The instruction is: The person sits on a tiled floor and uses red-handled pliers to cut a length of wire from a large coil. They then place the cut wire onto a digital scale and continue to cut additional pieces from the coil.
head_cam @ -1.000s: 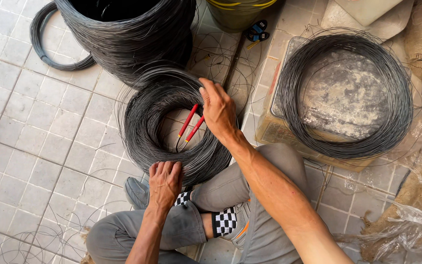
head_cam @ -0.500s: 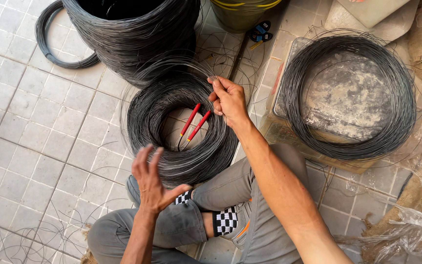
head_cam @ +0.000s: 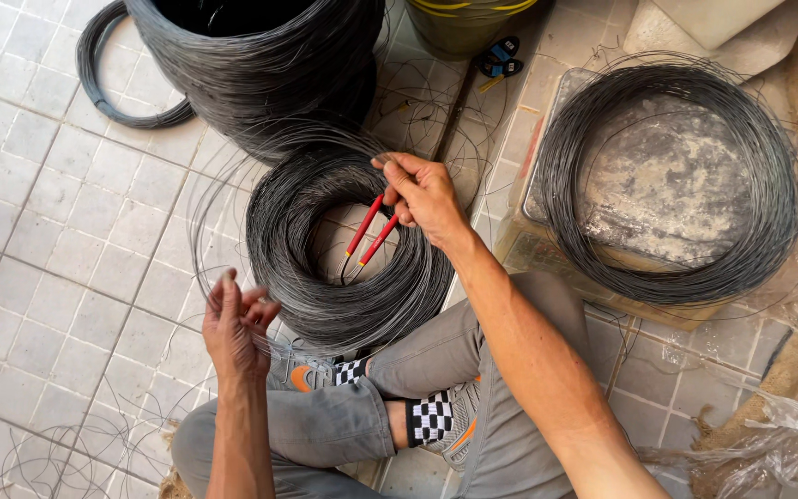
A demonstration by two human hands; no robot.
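A coil of thin black wire (head_cam: 288, 249) lies flat on the tiled floor in front of my crossed legs. Red-handled pliers (head_cam: 367, 236) rest inside its ring. My right hand (head_cam: 422, 196) is over the coil's far right rim, fingers pinching a strand of wire. My left hand (head_cam: 235, 325) is raised off the coil at its near left side, fingers closed on a loose loop of wire that arcs up and away from the coil.
A large drum of wound black wire (head_cam: 251, 65) stands behind the coil, a smaller wire ring (head_cam: 108, 97) beside it. At right a wide wire coil (head_cam: 768, 166) lies on a box. Plastic sheeting (head_cam: 768, 434) and loose wire offcuts (head_cam: 76, 444) litter the floor.
My left hand lifted off the coil's near rim and moved left, drawing a loop of wire out. My right hand shifted slightly along the far rim, pinching the wire.
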